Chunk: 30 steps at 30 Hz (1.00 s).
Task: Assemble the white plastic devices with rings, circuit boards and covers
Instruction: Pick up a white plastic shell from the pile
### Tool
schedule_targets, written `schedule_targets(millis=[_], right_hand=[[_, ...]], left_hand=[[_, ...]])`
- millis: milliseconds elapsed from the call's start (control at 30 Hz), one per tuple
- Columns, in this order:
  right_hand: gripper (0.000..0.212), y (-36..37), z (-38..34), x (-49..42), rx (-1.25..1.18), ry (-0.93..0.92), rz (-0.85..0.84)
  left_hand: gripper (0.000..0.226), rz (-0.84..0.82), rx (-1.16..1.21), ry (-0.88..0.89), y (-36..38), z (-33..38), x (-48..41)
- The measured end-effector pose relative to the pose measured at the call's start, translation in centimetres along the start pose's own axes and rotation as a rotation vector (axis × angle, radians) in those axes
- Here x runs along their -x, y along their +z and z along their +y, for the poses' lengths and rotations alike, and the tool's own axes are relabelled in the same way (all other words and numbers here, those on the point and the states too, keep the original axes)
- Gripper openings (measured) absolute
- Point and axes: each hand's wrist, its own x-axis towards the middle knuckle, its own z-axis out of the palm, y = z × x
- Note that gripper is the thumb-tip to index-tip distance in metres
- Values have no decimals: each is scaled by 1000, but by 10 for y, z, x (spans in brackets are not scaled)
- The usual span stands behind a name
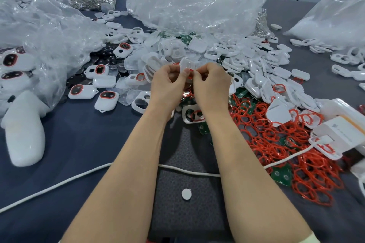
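Both hands meet over the middle of the table. My left hand and my right hand pinch one white plastic device shell between thumbs and fingers; a red ring shows at its lower edge. Behind the hands lies a heap of white shells and covers. Red rings lie tangled at the right, with green circuit boards among them. Finished devices with red-rimmed windows lie at the left. A white frame with a red ring rests just below my hands.
Large clear plastic bags stand at the back, left and right. A white cable crosses the dark cloth in front. A white charger box sits at the right. A white foam piece lies at the left. A small white disc lies near me.
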Motion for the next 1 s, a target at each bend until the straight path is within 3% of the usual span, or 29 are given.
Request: schedule_targets(millis=[267,467,533,667,767,867,1000], right_hand=[[11,-1,-1,1,16,-33,-2],[10,-1,1,2,-22,12,-16],[11,-2,1,2,-36,4,-17],[12,-2,2,0,-30,1,-20],[12,-2,2,0,-43,2,-18],[11,-4,2,0,-69,3,-35],[9,-10,2,-2,-327,149,-133]], left_hand=[[12,-56,314,-131,-4,3,0],[4,-9,-138,48,-1,1,1],[5,14,-171,54,-1,2,1],[16,-6,-77,-7,-3,2,1],[3,-30,43,-23,-3,2,3],[5,-40,108,-35,-4,3,3],[4,-45,225,-68,-6,7,2]])
